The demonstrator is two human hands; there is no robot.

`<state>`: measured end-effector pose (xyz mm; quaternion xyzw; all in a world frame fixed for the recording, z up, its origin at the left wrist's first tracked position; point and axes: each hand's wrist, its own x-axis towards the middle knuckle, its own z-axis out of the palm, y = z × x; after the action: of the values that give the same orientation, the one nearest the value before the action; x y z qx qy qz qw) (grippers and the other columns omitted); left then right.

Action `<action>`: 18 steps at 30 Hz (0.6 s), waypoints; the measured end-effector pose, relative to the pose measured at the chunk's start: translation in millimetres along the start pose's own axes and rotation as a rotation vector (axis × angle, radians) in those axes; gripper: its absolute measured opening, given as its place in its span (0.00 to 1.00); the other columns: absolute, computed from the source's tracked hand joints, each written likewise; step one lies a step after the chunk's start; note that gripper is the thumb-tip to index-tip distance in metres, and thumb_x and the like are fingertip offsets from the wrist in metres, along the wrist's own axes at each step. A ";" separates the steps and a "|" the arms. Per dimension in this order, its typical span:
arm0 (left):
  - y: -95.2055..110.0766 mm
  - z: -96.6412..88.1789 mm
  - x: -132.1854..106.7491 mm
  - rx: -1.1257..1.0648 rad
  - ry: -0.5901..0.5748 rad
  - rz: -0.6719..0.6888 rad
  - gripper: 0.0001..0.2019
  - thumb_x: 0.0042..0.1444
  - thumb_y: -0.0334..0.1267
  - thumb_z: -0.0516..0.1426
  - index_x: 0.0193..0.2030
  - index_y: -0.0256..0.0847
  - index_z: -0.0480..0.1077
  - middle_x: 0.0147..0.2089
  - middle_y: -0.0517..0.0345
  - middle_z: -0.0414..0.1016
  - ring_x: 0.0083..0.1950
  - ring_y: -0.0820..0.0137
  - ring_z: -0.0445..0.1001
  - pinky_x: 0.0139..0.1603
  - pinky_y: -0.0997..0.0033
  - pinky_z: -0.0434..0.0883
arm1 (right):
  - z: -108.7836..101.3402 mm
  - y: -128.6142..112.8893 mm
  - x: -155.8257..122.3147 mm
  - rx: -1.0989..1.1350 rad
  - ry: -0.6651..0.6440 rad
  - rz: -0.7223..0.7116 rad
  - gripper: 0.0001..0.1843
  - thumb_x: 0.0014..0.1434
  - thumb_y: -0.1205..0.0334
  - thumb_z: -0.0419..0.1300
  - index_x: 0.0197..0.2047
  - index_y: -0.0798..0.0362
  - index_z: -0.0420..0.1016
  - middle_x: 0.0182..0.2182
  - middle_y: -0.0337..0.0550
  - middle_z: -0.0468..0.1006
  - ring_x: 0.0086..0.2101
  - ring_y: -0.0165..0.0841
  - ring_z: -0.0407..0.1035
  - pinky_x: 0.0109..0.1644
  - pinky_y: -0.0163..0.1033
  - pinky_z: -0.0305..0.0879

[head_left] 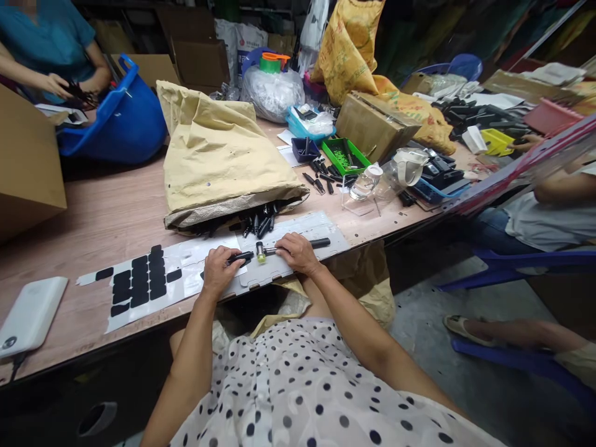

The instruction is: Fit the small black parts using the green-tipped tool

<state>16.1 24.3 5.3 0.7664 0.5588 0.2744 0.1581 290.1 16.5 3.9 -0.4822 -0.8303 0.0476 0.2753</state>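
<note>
Currently, your left grip (217, 271) is pinching a slim black piece (241, 256) at eleven o'clock, and your right grip (298, 251) is holding a hammer (260, 252) at twelve, fingers wrapping its shaft, its head sitting between your hands. A paper sack (221, 158) is blocking the way beyond, toward eleven, with black parts (263, 223) poking from its mouth. Flat black patches (139, 279) are lying at ten o'clock. The counter's (107, 205) front edge is running beneath your wrists, its wood surface stretching out behind the patches.
</note>
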 end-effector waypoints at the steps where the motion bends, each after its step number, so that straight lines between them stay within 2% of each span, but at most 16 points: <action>1: 0.4 0.2 0.3 -0.004 -0.008 -0.002 0.08 0.57 0.41 0.62 0.42 0.49 0.80 0.38 0.57 0.78 0.43 0.60 0.70 0.46 0.60 0.68 | -1.2 -0.5 0.3 0.010 0.007 -0.003 0.09 0.69 0.60 0.58 0.43 0.48 0.81 0.35 0.44 0.76 0.38 0.38 0.66 0.45 0.41 0.63; 5: 4.0 -2.3 -0.7 -0.006 -0.044 -0.019 0.09 0.57 0.41 0.62 0.43 0.50 0.81 0.40 0.56 0.78 0.44 0.60 0.70 0.48 0.60 0.68 | -6.5 -11.8 2.5 0.063 0.036 -0.017 0.12 0.71 0.60 0.56 0.48 0.47 0.82 0.36 0.44 0.77 0.39 0.37 0.68 0.45 0.40 0.65; 9: 7.5 -3.6 -0.9 0.000 -0.059 -0.056 0.10 0.57 0.41 0.61 0.44 0.50 0.81 0.40 0.56 0.78 0.45 0.59 0.71 0.48 0.60 0.68 | -7.3 -35.6 6.2 0.122 0.036 0.008 0.14 0.72 0.58 0.54 0.52 0.45 0.81 0.37 0.44 0.77 0.40 0.36 0.70 0.46 0.39 0.67; 12: 7.4 -2.6 0.0 0.007 -0.055 -0.072 0.07 0.57 0.42 0.62 0.42 0.48 0.80 0.40 0.55 0.78 0.45 0.59 0.71 0.48 0.60 0.68 | -6.3 -51.1 9.1 0.142 0.026 0.042 0.15 0.72 0.57 0.54 0.52 0.44 0.82 0.37 0.43 0.78 0.41 0.35 0.71 0.46 0.38 0.69; 18: 4.8 -0.9 1.3 0.005 -0.043 -0.074 0.08 0.58 0.44 0.62 0.40 0.46 0.79 0.42 0.54 0.76 0.45 0.59 0.71 0.48 0.61 0.68 | -7.0 -63.8 12.1 0.143 0.059 0.084 0.16 0.73 0.57 0.53 0.54 0.44 0.81 0.37 0.44 0.77 0.40 0.35 0.71 0.48 0.38 0.69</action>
<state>19.5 23.9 9.0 0.7515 0.5837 0.2505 0.1782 239.6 -8.7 36.8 -0.4969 -0.7953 0.1040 0.3311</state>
